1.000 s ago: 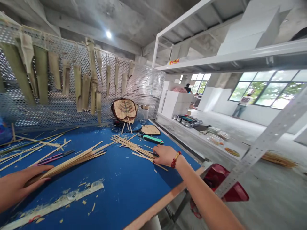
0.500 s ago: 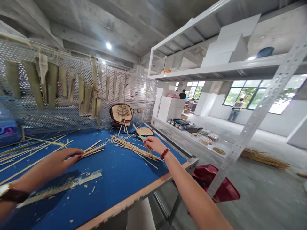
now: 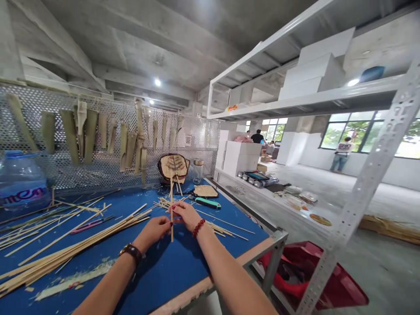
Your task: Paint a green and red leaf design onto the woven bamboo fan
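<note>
In the head view a slim bamboo strip [image 3: 171,188] stands nearly upright above the blue table. My right hand [image 3: 184,214], with a red bead bracelet, is closed around its middle. Lower down, the fingertips of my left hand [image 3: 156,229] pinch at the same strip; part of their contact is hidden. Behind the right hand lies a pile of short bamboo strips [image 3: 219,228]. A bundle of long strips [image 3: 82,246] stretches across the table left of my left hand. Beyond the right hand rests a green-handled utility knife [image 3: 208,202].
Woven pieces, one upright [image 3: 173,167] and one flat [image 3: 205,190], sit at the back near a glass jar [image 3: 197,171]. A big water bottle [image 3: 22,181] stands far left. A pink tool [image 3: 88,225] lies among loose strips. Metal shelving [image 3: 356,197] rises at right.
My left hand has come rightward from the strips at left to meet the right hand. My right hand has left the pile and holds a strip upright. The view has shifted.
</note>
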Tool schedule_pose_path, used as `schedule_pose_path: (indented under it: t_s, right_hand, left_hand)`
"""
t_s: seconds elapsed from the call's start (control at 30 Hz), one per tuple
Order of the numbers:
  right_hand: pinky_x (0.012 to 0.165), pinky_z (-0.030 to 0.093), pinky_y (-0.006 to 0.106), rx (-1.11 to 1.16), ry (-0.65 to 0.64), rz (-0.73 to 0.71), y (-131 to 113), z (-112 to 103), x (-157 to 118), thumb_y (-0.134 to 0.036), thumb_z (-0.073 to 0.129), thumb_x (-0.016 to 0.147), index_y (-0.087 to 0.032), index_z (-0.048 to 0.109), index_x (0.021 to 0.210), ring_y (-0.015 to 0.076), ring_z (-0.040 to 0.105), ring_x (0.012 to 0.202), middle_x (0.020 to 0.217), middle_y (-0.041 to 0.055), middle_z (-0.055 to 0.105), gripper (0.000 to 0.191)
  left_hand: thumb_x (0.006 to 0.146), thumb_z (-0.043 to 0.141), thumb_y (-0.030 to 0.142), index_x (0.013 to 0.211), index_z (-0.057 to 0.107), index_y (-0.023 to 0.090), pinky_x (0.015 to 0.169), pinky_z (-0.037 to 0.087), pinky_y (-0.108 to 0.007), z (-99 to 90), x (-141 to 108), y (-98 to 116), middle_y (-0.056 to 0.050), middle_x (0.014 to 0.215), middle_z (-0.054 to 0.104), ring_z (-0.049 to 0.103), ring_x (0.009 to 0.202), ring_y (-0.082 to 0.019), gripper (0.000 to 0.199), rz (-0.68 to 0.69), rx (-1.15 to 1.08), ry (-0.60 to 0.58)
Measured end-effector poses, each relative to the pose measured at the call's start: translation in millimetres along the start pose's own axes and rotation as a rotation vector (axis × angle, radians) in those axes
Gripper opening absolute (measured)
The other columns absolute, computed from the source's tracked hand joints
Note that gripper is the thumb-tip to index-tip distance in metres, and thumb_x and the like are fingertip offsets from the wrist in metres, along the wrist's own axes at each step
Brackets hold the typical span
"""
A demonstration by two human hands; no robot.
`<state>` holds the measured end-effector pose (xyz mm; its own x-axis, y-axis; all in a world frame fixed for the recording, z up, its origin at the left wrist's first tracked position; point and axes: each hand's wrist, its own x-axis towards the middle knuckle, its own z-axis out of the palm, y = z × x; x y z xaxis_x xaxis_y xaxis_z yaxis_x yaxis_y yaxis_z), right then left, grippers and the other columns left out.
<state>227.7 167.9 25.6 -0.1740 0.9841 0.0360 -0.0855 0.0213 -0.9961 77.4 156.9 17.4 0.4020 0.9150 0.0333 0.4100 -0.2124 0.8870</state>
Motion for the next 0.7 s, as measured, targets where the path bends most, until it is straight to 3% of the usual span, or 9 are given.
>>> schedule_pose_path:
  t_s: [0.17, 0.27, 0.33, 0.4, 0.53, 0.63, 0.7]
  right_hand:
    - [0.074, 0.054, 0.025, -0.301, -0.026, -0.064, 7.8, 5.2, 2.1, -0.029, 0.052, 0.091, -0.02, 0.063, 0.097, 0.0142, 0.064, 0.078, 0.09, 0.0013, 0.068, 0.015]
    - [0.082, 0.051, 0.025, -0.634, 0.168, -0.168, -6.5, -9.1, -4.7, -0.026, 0.04, 0.095, -0.02, 0.063, 0.102, 0.015, 0.064, 0.089, 0.102, 0.0031, 0.069, 0.025]
    - [0.088, 0.048, 0.025, -0.822, 0.332, -0.207, -17.9, -30.0, -12.8, -0.024, 0.031, 0.097, -0.02, 0.062, 0.107, 0.0153, 0.062, 0.099, 0.11, 0.0043, 0.068, 0.033]
    - [0.089, 0.047, 0.025, -1.019, 0.4, -0.167, -25.8, -54.1, -23.0, -0.024, 0.027, 0.098, -0.019, 0.061, 0.112, 0.0158, 0.061, 0.103, 0.115, 0.006, 0.066, 0.037]
    - [0.094, 0.044, 0.03, -1.343, 0.325, -0.062, -25.2, -79.3, -41.3, -0.032, 0.04, 0.097, -0.017, 0.062, 0.117, 0.0211, 0.057, 0.114, 0.122, 0.0111, 0.063, 0.034]
    - [0.099, 0.043, 0.035, -1.434, 0.239, -0.041, -18.2, -66.6, -43.5, -0.039, 0.056, 0.09, -0.017, 0.063, 0.119, 0.0258, 0.054, 0.121, 0.125, 0.0138, 0.061, 0.037]
    - [0.1, 0.044, 0.04, -1.509, 0.173, 0.003, -15.3, -50.5, -37.6, -0.033, 0.058, 0.088, -0.015, 0.065, 0.116, 0.0284, 0.054, 0.121, 0.124, 0.0162, 0.062, 0.034]
  left_hand:
    - [0.066, 0.056, 0.043, 0.063, 0.05, 0.021, 0.044, 0.027, -0.024, -8.8, 0.7, -6.4, 0.002, 0.055, 0.058, 0.041, 0.044, -0.011, 0.023, -0.016, -0.074, 0.015]
    - [0.068, 0.055, 0.042, 0.064, 0.049, 0.021, 0.043, 0.026, -0.023, -12.6, -2.1, -6.2, 0.002, 0.055, 0.059, 0.042, 0.042, -0.011, 0.022, -0.039, -0.118, 0.02]
    - [0.071, 0.053, 0.044, 0.067, 0.048, 0.022, 0.042, 0.024, -0.023, -16.2, -6.7, -5.6, 0.002, 0.057, 0.06, 0.043, 0.04, -0.011, 0.023, -0.066, -0.145, 0.019]
    - [0.074, 0.05, 0.046, 0.069, 0.047, 0.022, 0.041, 0.023, -0.022, -19.6, -13.1, -4.2, 0.0, 0.059, 0.062, 0.043, 0.039, -0.01, 0.025, -0.094, -0.164, 0.0]
    - [0.076, 0.051, 0.048, 0.069, 0.047, 0.021, 0.039, 0.02, -0.022, -19.2, -23.6, 0.4, -0.002, 0.061, 0.065, 0.043, 0.038, -0.009, 0.028, -0.125, -0.174, -0.067]
    - [0.075, 0.052, 0.051, 0.07, 0.047, 0.021, 0.039, 0.019, -0.021, -13.2, -25.8, 2.7, -0.001, 0.059, 0.065, 0.045, 0.037, -0.01, 0.03, -0.126, -0.17, -0.093]
    - [0.073, 0.053, 0.053, 0.071, 0.047, 0.021, 0.038, 0.019, -0.021, -9.8, -26.1, 3.2, -0.001, 0.058, 0.065, 0.046, 0.038, -0.01, 0.032, -0.125, -0.164, -0.101]
